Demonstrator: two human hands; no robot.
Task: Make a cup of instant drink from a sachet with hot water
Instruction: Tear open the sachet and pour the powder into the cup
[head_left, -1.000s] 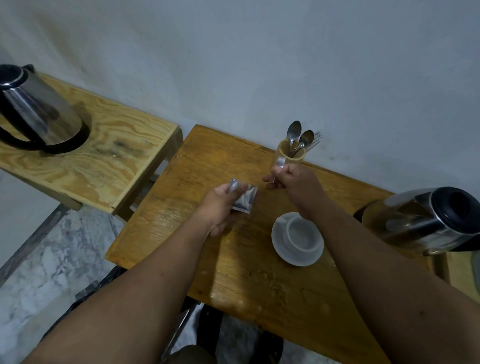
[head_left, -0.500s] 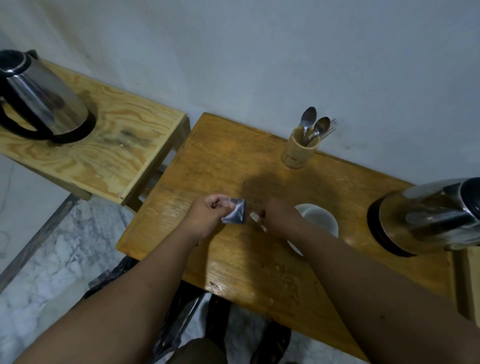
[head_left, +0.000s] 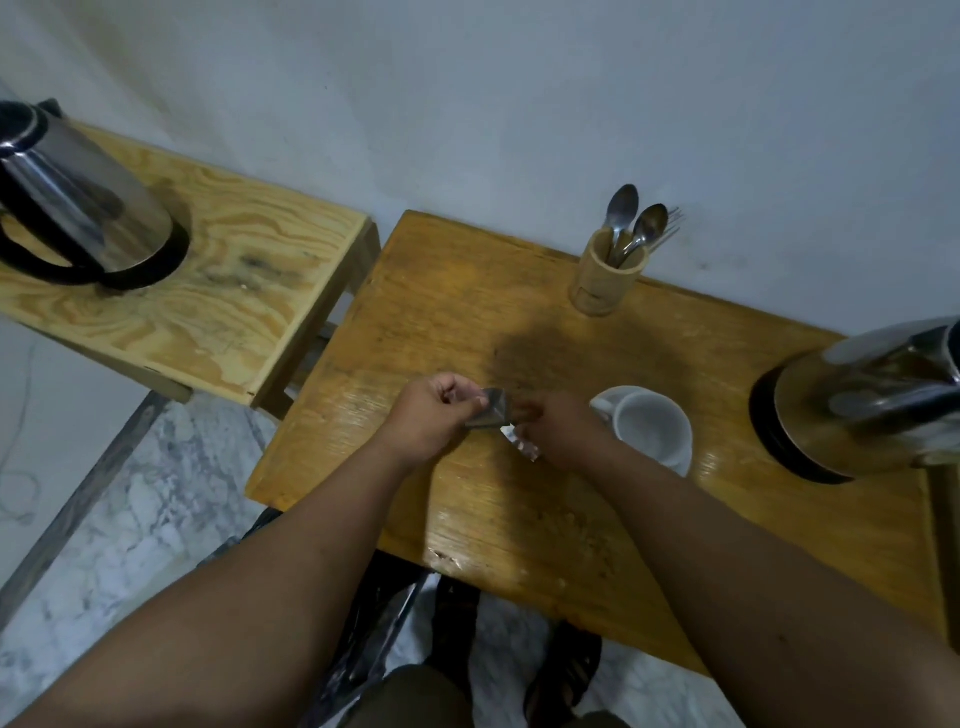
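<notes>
A small silver sachet is pinched in my left hand, held just above the brown wooden table. My right hand is close against the sachet's right edge, fingertips at it, and holds a small silvery torn strip under the fingers. An empty white cup on a white saucer stands just right of my right hand. A steel kettle on a black base sits at the table's right end.
A wooden holder with spoons and a fork stands at the back by the wall. A second steel kettle rests on a lighter plywood table to the left. Marble floor and my feet show below.
My right hand came back from near the spoon holder, carrying the strip, and now meets the sachet. Both hands have drawn nearer to the table's front.
</notes>
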